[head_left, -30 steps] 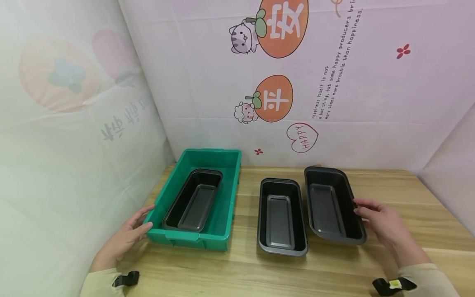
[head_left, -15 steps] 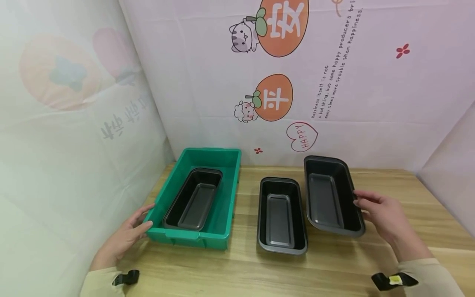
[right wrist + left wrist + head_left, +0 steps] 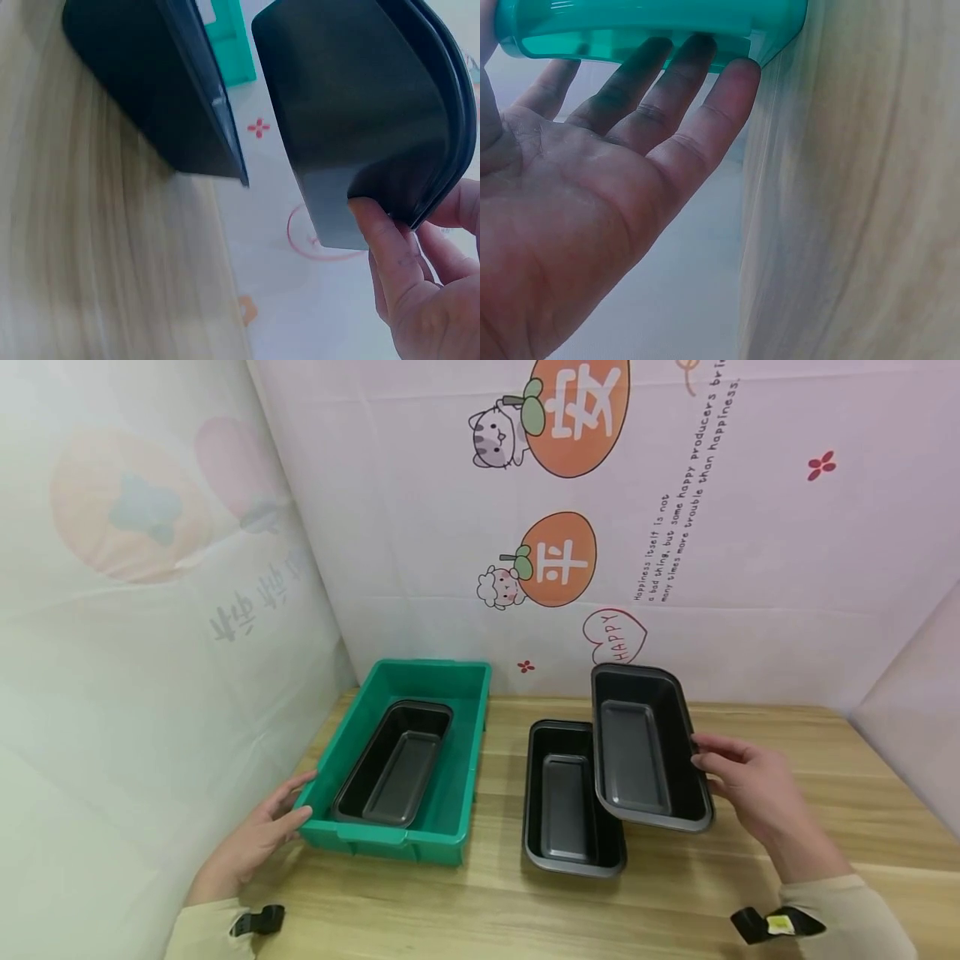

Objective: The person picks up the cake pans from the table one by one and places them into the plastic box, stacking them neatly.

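My right hand [image 3: 761,793] pinches the right rim of a dark grey loaf pan [image 3: 636,756], thumb inside and fingers along the outer wall. This pan hangs above the table, partly covering a second loaf pan [image 3: 564,810] that stands on the wood. In the right wrist view, a gap shows between the raised loaf pan [image 3: 360,112] and the lower one [image 3: 142,82]. At the left, a third loaf pan [image 3: 401,772] lies inside a green plastic tray [image 3: 442,850]. My left hand [image 3: 251,847] touches the tray's near left corner with mostly straight fingers [image 3: 705,135].
The wooden table [image 3: 465,910] meets a printed white cloth backdrop [image 3: 420,527] at the back. Another cloth wall [image 3: 150,710] stands close to the tray on the left. A narrow strip of table separates the tray from the standing pan.
My right hand has lifted its loaf pan off the table and brought it left, partly over the standing pan. My left hand and the tray stay put.
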The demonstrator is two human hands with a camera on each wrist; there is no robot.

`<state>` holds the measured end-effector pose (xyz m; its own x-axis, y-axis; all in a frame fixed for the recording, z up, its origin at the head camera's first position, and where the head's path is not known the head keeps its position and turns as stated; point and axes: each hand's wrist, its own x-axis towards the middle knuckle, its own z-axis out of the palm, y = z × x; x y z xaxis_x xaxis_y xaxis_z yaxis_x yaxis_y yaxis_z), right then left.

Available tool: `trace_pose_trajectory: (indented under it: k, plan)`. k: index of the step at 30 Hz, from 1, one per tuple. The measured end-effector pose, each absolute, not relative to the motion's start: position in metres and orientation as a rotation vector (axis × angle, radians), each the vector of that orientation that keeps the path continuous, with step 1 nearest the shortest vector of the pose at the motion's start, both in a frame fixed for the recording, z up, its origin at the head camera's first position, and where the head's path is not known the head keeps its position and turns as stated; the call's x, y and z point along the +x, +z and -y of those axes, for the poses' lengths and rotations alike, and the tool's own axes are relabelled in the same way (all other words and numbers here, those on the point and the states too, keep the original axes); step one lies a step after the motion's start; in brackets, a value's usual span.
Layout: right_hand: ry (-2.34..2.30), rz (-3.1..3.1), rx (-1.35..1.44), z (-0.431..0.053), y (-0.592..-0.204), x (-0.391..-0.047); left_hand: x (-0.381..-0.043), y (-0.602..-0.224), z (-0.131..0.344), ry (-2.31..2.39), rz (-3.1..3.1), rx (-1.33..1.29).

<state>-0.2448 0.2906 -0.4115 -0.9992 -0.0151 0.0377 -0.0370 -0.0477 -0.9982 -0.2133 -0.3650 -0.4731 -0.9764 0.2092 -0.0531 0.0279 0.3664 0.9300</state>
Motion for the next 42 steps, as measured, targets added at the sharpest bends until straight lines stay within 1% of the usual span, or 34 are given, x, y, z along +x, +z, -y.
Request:
trace_pose_trajectory:
  k: [17, 31, 42]
  plan:
    - [2.197, 2.197, 0.055, -0.227, -0.387, -0.253, -0.212, -0.475, 0.368, 1.672, -2.470, 0.230]
    - [2.131, 2.282, 0.083, -0.175, -0.380, -0.263, -0.213, -0.472, 0.365, 1.659, -2.439, 0.236]
    - [2.167, 2.262, 0.075, -0.137, -0.376, -0.269, -0.213, -0.473, 0.365, 1.664, -2.441, 0.232]
